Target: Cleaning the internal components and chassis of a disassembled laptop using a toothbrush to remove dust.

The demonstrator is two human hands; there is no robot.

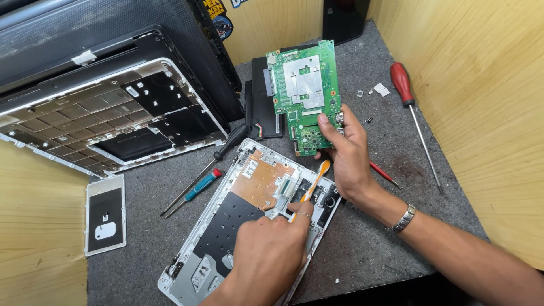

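My right hand (pixel 347 154) holds a green circuit board (pixel 303 90) upright above the mat, thumb on its lower front. My left hand (pixel 271 253) grips an orange-handled brush (pixel 313 184), its tip resting inside an opened silver laptop base (pixel 195 272) that lies tilted on the grey mat. A copper-coloured sheet (pixel 259 182) and a black film cover part of that base.
An opened laptop shell (pixel 113 116) leans at the back left. A black part (pixel 262 102) lies behind the board. Two screwdrivers (pixel 201 184) lie left of the base, a red-handled one (pixel 412 110) at the right, a small panel (pixel 105 215) at left. Wooden walls (pixel 476 102) enclose the mat.
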